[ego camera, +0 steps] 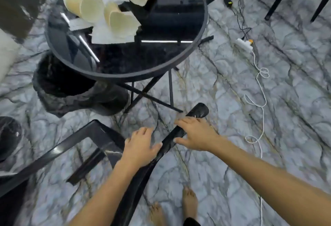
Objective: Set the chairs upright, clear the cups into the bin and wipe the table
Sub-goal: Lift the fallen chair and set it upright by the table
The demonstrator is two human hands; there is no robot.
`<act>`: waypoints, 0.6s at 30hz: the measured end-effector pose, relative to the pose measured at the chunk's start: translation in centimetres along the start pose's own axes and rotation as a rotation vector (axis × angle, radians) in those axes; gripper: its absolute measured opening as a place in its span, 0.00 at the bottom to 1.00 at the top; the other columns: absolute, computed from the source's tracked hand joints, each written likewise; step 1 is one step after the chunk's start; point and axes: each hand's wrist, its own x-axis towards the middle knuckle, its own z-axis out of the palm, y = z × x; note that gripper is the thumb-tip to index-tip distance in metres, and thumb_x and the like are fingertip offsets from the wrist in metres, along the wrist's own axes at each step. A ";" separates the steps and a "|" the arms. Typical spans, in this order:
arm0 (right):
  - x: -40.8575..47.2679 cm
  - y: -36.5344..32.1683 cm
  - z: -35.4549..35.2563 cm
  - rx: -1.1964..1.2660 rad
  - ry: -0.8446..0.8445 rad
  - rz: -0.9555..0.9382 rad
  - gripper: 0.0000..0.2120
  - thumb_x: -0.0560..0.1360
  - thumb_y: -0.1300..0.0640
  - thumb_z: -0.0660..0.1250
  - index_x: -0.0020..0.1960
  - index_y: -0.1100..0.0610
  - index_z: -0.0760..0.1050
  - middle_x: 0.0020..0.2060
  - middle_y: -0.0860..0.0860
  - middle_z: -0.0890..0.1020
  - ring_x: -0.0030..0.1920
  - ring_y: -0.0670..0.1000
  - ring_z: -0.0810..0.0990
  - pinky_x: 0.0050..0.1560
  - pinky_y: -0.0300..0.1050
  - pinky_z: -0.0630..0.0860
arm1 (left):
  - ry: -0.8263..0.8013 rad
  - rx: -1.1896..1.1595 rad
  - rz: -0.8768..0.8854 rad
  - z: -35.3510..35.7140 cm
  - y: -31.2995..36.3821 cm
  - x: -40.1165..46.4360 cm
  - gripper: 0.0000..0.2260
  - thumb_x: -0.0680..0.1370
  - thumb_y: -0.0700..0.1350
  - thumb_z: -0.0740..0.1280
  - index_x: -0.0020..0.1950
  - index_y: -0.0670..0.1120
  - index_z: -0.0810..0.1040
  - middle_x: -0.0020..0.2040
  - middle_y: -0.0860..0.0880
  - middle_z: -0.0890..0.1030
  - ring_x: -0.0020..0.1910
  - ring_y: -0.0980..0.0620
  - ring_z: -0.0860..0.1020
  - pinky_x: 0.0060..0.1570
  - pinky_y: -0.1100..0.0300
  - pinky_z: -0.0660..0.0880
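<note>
A black chair [93, 147] lies tipped over on the marble floor in front of me, one leg [197, 112] pointing up to the right. My right hand [197, 134] wraps that leg near its upper end. My left hand [141, 145] rests on the same leg lower down, fingers spread over it. On the round black glass table [125, 75] lie several tipped cream paper cups [86, 7] among crumpled white tissues [107, 34]. A black bin [71, 89] with a liner stands under the table's left edge.
A white power strip [244, 44] and its white cable [259, 100] run across the floor at right, with a black adapter [228, 1] beyond. Black chair legs [279, 1] stand at the top right. Another dark object [9, 136] sits at the left edge. My bare feet [179, 206] are below.
</note>
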 end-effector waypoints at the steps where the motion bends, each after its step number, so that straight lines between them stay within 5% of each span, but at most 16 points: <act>1: 1.2 0.6 1.9 -0.010 -0.034 -0.007 0.32 0.79 0.36 0.60 0.77 0.52 0.61 0.75 0.51 0.66 0.75 0.55 0.62 0.70 0.56 0.62 | -0.042 0.020 -0.003 1.9 -0.4 1.1 0.28 0.80 0.61 0.61 0.77 0.51 0.63 0.76 0.50 0.66 0.74 0.43 0.65 0.69 0.41 0.66; 6: 7.7 3.3 10.7 -0.108 -0.106 -0.058 0.31 0.78 0.39 0.63 0.76 0.53 0.63 0.74 0.51 0.67 0.76 0.56 0.60 0.74 0.62 0.53 | -0.173 0.035 -0.010 11.2 -3.2 6.3 0.26 0.81 0.58 0.62 0.75 0.48 0.65 0.71 0.47 0.70 0.70 0.42 0.69 0.66 0.43 0.67; 9: 10.4 4.1 13.9 -0.152 -0.078 -0.135 0.31 0.77 0.36 0.63 0.74 0.53 0.67 0.71 0.51 0.71 0.75 0.56 0.62 0.75 0.66 0.49 | -0.186 -0.240 -0.037 15.1 -5.0 8.5 0.21 0.81 0.54 0.65 0.71 0.46 0.70 0.63 0.45 0.76 0.62 0.42 0.76 0.59 0.45 0.75; 12: 11.9 5.3 15.6 -0.198 -0.015 -0.227 0.31 0.74 0.33 0.64 0.69 0.52 0.73 0.64 0.50 0.78 0.68 0.58 0.70 0.72 0.67 0.54 | -0.150 -0.502 -0.060 17.4 -6.4 9.4 0.17 0.81 0.54 0.66 0.66 0.47 0.75 0.55 0.46 0.82 0.52 0.47 0.81 0.52 0.46 0.79; 18: 13.1 13.2 11.9 -0.254 0.154 -0.263 0.38 0.71 0.24 0.49 0.62 0.48 0.80 0.52 0.47 0.83 0.56 0.57 0.79 0.64 0.64 0.65 | 0.004 -0.571 -0.008 19.9 -6.8 8.4 0.23 0.81 0.63 0.59 0.69 0.50 0.73 0.53 0.52 0.81 0.52 0.54 0.79 0.52 0.50 0.79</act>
